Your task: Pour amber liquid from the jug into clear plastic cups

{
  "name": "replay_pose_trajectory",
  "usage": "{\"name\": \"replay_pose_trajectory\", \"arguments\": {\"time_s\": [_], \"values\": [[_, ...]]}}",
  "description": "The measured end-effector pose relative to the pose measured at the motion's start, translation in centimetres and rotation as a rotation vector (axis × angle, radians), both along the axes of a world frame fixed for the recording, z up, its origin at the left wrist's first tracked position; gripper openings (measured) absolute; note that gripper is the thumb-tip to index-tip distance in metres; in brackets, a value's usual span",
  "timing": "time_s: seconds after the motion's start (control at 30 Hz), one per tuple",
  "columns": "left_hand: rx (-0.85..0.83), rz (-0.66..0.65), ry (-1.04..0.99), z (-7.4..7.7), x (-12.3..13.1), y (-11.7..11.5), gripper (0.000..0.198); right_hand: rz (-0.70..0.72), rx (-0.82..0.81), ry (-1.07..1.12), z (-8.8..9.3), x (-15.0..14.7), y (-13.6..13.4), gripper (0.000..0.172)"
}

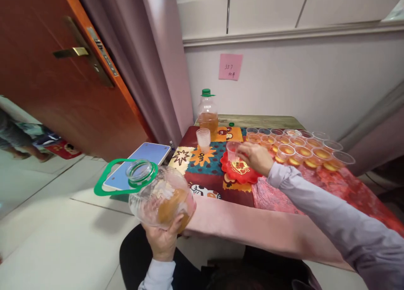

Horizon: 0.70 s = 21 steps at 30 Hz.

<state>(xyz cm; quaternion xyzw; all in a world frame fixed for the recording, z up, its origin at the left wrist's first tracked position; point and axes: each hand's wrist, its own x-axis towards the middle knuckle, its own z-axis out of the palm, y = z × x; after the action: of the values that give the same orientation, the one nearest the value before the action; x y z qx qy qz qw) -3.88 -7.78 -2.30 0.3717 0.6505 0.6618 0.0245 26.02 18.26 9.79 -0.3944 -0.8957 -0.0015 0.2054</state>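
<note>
My left hand (161,239) is wrapped round the lower part of a clear plastic jug (148,201) with amber liquid inside. The jug leans in front of the table, its mouth uncapped and its green handle (101,184) sticking out to the left. With my right hand (257,157) I grip the rim of a clear plastic cup (232,153), which looks empty. That cup is over the left part of a red scalloped plate (229,172); whether it touches the plate I cannot tell. A stack of clear cups (203,138) stands to its left.
Several cups of amber liquid (286,151) stand in rows at the right. A second jug (208,117), green-capped, stands at the back, with a loose green cap (231,124) nearby. A blue-topped stool (148,155) is left of the table, before a wooden door (63,79).
</note>
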Motion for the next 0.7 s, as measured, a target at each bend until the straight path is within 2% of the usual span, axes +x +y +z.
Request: {"name": "replay_pose_trajectory", "arguments": {"time_s": [0.1, 0.17, 0.33, 0.4, 0.47, 0.53, 0.63, 0.7], "values": [[0.025, 0.0, 0.015, 0.2, -0.1, 0.2, 0.112, -0.069, -0.116, -0.089, -3.9, 1.7, -1.2, 0.024], [0.031, -0.006, 0.014, 0.3, -0.1, 0.3, 0.113, -0.101, -0.149, -0.107, -5.0, 2.0, -1.3, 0.023], [0.033, -0.021, 0.011, 0.4, -0.3, 0.3, 0.111, -0.085, -0.155, -0.104, -4.5, 2.5, -1.2, 0.024], [0.03, -0.027, 0.019, 0.6, -0.5, 0.2, 0.11, -0.093, -0.098, -0.033, -4.1, 3.0, -1.5, 0.033], [0.024, -0.034, 0.025, 1.0, -0.5, 0.2, 0.109, -0.12, -0.04, 0.125, -3.7, 3.4, -1.8, 0.041], [0.021, -0.04, 0.022, 1.6, -0.6, 0.4, 0.107, -0.154, -0.044, 0.398, -3.5, 3.2, -2.4, 0.041], [-0.002, -0.063, 0.042, 2.9, -0.3, 1.1, 0.106, -0.188, -0.211, 0.94, -3.9, 1.2, -4.3, 0.044], [-0.024, -0.062, 0.105, 3.9, 0.1, 1.9, 0.107, -0.131, -0.393, 1.2, -5.0, -1.4, -6.5, 0.047]]}}
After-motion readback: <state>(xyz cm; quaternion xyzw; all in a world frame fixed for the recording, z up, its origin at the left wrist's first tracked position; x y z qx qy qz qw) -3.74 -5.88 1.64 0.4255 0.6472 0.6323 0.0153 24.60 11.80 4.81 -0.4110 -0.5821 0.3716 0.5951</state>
